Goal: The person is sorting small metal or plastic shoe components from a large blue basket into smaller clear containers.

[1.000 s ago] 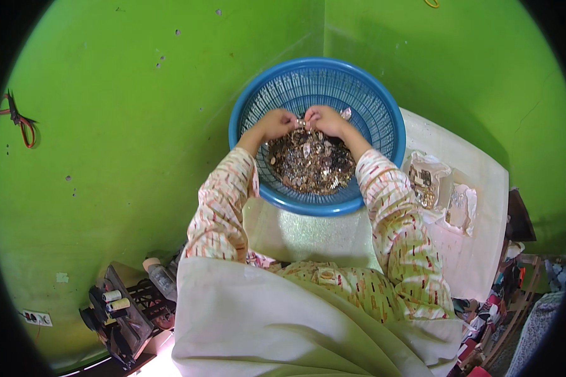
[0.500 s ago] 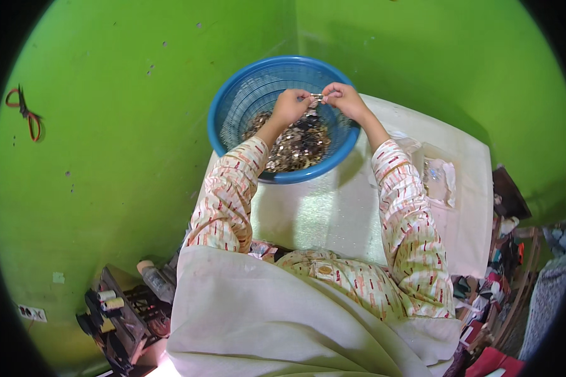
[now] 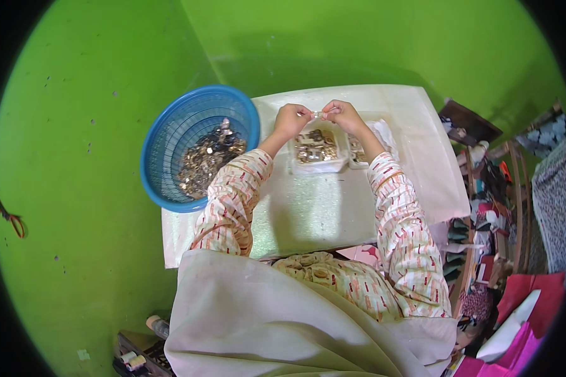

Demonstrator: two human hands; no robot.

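Between 2 hands (image 3: 291,120), a small shiny piece (image 3: 319,115) lies lengthwise left-to-right.

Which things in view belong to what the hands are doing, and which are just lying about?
Apparently in use:
- small shiny piece, pinched between left hand and right hand
- blue basket of shiny pieces
- white container below the hands

Apparently just about:
- red-handled scissors on the wall
- thread spools
- red material

Green walls (image 3: 358,38) meet in a corner (image 3: 207,53) behind and left of the grip (image 3: 317,115). Below it is a white table (image 3: 421,125), its near part brightly lit. Far right stands a wooden rack (image 3: 521,207).
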